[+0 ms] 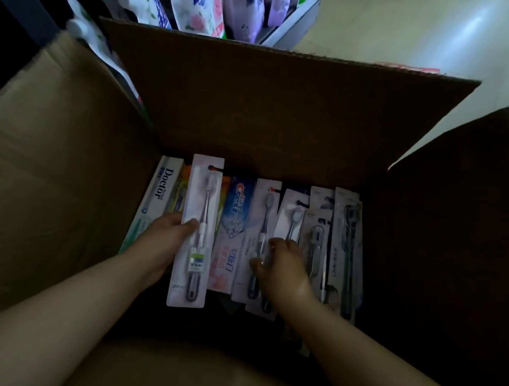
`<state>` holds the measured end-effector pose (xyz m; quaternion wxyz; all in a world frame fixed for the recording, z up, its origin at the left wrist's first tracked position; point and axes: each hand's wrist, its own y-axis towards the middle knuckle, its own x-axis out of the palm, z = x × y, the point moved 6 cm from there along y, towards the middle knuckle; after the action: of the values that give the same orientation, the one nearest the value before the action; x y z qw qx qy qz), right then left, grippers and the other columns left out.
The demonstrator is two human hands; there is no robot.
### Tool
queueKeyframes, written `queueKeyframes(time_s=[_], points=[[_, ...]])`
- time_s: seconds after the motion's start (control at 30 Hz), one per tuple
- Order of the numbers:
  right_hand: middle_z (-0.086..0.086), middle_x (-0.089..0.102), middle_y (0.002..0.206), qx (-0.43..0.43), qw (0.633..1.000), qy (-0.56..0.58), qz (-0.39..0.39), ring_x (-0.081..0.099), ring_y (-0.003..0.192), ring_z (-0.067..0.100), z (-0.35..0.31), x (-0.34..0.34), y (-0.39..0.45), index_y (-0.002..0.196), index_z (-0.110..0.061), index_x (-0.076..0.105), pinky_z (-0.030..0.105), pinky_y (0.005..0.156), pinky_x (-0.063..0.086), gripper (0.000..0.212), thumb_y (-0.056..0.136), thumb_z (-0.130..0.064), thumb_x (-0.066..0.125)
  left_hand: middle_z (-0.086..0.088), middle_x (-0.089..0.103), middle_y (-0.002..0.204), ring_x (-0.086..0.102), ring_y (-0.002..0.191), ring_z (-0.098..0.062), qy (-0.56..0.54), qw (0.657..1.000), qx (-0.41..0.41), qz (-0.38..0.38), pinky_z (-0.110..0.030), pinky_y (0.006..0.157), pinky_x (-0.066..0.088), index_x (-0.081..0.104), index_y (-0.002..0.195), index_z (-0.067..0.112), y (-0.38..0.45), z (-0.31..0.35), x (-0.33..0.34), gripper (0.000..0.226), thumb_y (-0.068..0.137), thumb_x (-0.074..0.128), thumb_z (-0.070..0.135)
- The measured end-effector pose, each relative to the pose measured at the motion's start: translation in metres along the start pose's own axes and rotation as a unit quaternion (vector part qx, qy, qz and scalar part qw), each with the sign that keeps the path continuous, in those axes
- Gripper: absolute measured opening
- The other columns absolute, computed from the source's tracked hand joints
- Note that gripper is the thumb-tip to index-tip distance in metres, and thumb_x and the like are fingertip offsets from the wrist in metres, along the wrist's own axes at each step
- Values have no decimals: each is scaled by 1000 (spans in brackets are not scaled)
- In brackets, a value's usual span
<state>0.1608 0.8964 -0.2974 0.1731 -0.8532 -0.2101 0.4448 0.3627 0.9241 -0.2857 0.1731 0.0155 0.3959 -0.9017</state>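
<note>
In the cardboard box (250,120), our left hand (162,241) grips a toothbrush pack (201,196), while our right hand (282,269) seems to pinch a second pack (262,210) beside the Crest toothpaste (236,212).

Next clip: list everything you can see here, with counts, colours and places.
cardboard box: one, brown, open, filling the view
held toothbrush pack: one, white, left side of box
loose toothbrush packs: at least five, whitish, right side
Crest toothpaste carton: one, blue-pink, middle
Doctor toothpaste carton: one, white-green, far left
refill pouches: several, pastel, shelf behind
left hand: grips the held toothbrush pack
right hand: fingers curled on loose toothbrush packs, grip unclear
</note>
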Motion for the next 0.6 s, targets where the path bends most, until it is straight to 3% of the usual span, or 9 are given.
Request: queueKeyframes(time_s=[0.07,0.2,0.3,0.37,0.47,0.6], points=[[11,38,137,2,999,-41,-16,46,121,26,-4,3,5,135,-8,40,27,97,39,54,93,-37,58,-15,68,111,65,100,-32,-2,1000,-11,-16,-49,96,49,60,118,9,3,-3,2,24,98,52,17],[14,39,133,29,996,-79,-22,51,115,28,-10,-1,17,129,-4,38,30,88,45,64,88,-46,63,-15,69,109,65,101,-33,-10,998,-27,-56,-49,96,49,60,119,7,3,-1,11,25,95,52,4],[16,45,128,52,996,-72,-22,55,106,28,-10,-1,23,122,-2,42,28,76,45,57,87,-40,66,-14,68,111,65,102,-33,-2,997,-34,-73,-49,97,49,62,106,13,4,-2,19,19,94,52,1],[13,54,110,46,997,-65,-13,57,93,25,-9,-2,23,107,-3,48,23,63,37,43,87,-36,68,-13,69,110,65,101,-32,-1,997,-37,-74,-49,97,49,62,96,18,5,-3,20,19,94,54,2],[2,50,76,45,997,-55,-7,52,73,18,-5,-7,18,77,-13,45,26,49,32,32,87,-34,67,-12,69,109,65,101,-32,-2,997,-30,-71,-49,97,49,62,104,17,7,-5,20,20,93,55,3],[3,52,69,73,996,-41,-14,57,67,20,2,-4,10,71,-15,46,26,58,44,34,86,-39,65,-13,70,104,66,98,-32,3,997,-22,-67,-49,94,50,62,106,14,8,-6,18,19,94,52,2]])
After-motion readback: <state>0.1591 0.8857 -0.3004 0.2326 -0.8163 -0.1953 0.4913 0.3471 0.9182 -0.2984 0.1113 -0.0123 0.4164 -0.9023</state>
